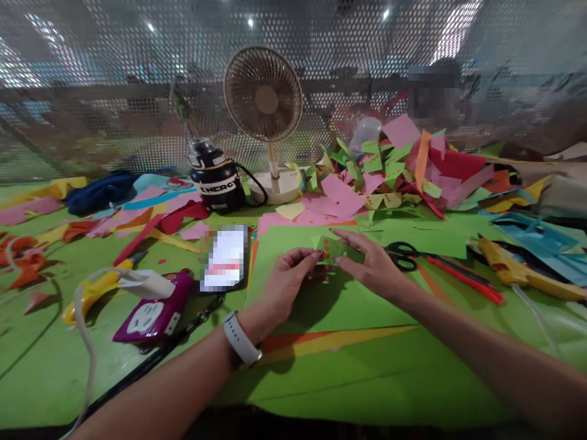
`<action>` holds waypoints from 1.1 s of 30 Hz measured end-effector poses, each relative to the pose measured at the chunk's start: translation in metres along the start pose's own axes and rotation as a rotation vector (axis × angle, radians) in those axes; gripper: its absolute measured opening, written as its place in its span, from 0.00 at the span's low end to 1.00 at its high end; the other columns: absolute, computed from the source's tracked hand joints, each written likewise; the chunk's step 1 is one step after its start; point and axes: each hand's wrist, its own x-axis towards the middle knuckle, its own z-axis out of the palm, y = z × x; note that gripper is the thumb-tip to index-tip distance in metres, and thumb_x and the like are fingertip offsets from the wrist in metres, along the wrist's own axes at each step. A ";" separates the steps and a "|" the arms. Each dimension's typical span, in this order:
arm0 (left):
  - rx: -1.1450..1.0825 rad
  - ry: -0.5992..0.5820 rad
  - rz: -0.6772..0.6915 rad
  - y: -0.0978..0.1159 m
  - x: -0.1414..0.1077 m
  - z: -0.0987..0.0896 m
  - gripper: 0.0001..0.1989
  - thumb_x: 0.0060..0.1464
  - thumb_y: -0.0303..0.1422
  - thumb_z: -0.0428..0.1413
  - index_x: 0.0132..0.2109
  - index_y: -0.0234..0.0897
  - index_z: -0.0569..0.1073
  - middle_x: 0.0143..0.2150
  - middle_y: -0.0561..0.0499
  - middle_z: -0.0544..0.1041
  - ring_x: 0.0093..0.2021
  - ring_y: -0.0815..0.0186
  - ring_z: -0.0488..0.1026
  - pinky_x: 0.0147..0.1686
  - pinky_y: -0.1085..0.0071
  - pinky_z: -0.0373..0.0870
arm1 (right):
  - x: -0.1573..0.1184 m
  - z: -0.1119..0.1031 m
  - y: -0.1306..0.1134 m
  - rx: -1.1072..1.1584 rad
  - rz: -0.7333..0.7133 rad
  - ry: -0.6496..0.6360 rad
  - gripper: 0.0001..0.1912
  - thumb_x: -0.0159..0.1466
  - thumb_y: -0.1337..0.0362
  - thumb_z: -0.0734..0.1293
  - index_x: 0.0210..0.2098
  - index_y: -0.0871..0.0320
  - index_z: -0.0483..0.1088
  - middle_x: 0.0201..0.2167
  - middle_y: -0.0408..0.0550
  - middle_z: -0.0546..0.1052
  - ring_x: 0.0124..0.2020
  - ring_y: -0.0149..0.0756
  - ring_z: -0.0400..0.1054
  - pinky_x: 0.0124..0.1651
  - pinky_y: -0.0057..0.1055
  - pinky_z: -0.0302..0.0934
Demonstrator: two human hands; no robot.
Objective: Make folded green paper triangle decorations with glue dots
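Observation:
A small folded piece of green paper (329,246) with orange-red dots is between my two hands, above a sheet of green paper (293,238). My right hand (369,263) holds its right side, the thumb below and the index finger stretched along the top. My left hand (293,275), a white watch band (242,339) on its wrist, is closed in a pinch at the piece's left edge. Whatever lies between those fingertips is too small to make out. Blurred red bits show just under the piece.
Scissors (403,255), a red cutter (465,278) and a yellow glue gun (513,266) lie right. A phone (224,260), purple pouch (156,308) and cables are left. Behind stand a black bottle (215,183), a fan (263,95) and a heap of paper scraps (339,198).

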 end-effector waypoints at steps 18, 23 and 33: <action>0.103 -0.012 0.008 0.000 0.002 0.001 0.03 0.54 0.27 0.60 0.32 0.36 0.76 0.29 0.53 0.79 0.30 0.69 0.77 0.36 0.71 0.74 | 0.008 -0.002 0.000 0.132 0.127 -0.037 0.33 0.56 0.66 0.67 0.61 0.67 0.63 0.48 0.60 0.75 0.50 0.45 0.68 0.49 0.42 0.66; 0.108 -0.023 0.015 -0.002 0.004 -0.002 0.03 0.54 0.26 0.60 0.32 0.36 0.76 0.28 0.53 0.79 0.30 0.70 0.77 0.36 0.72 0.74 | 0.009 -0.001 0.000 0.198 0.146 -0.047 0.32 0.55 0.67 0.68 0.60 0.64 0.65 0.48 0.58 0.76 0.48 0.42 0.69 0.47 0.39 0.66; 0.077 -0.001 0.005 -0.002 0.004 -0.001 0.05 0.54 0.24 0.60 0.31 0.35 0.77 0.27 0.53 0.79 0.27 0.71 0.77 0.34 0.74 0.73 | 0.010 0.000 0.003 0.241 0.146 -0.064 0.35 0.53 0.66 0.70 0.59 0.66 0.65 0.50 0.60 0.75 0.55 0.46 0.66 0.54 0.42 0.64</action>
